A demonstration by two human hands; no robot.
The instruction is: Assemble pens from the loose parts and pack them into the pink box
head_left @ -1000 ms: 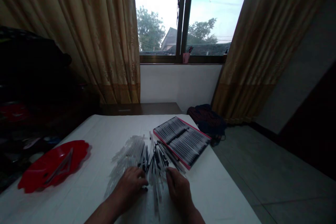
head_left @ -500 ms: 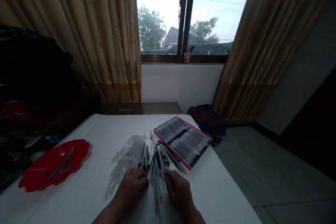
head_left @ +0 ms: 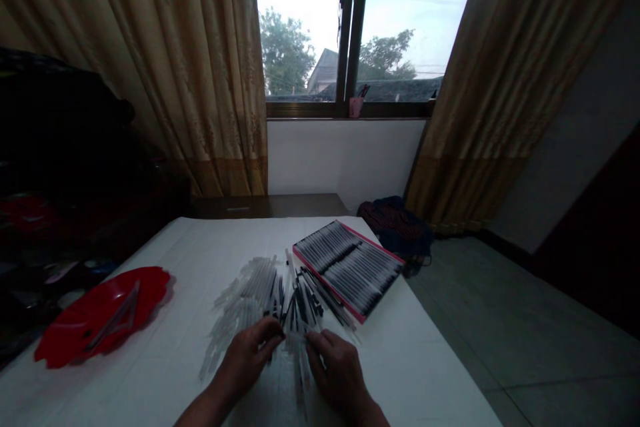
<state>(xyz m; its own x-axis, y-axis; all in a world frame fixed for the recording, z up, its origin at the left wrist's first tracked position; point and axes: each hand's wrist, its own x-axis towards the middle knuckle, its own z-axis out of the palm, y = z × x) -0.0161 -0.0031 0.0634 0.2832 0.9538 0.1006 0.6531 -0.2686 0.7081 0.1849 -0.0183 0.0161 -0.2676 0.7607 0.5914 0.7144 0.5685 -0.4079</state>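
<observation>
My left hand [head_left: 256, 349] is closed, thumb and forefinger pinched on a small dark bit too blurred to name. Facing it, my right hand [head_left: 334, 363] pinches a pale, see-through pen barrel [head_left: 296, 333] that points toward the left fingertips. Below and between the hands lie loose clear pen barrels [head_left: 300, 377]. Beyond the fingers is a heap of black pen parts [head_left: 303, 300], thin and tangled. To the left spreads a pile of clear barrels [head_left: 245, 293]. A shallow red-edged box [head_left: 363, 321], filled with two rows of black-and-clear pens [head_left: 363, 277], lies past my right hand.
A red scalloped dish [head_left: 55, 347] holding a few clear strips sits on the left of the white table [head_left: 425, 353]. Dark clutter lies beyond the left edge. A cloth bundle [head_left: 395, 227] rests past the far right corner. A pink cup [head_left: 356, 107] stands on the windowsill.
My left hand has lifted off the parts heap, its thumb and forefinger now pinched toward the right hand. My right hand has shifted slightly left and nearer to me, still with the pale barrel.
</observation>
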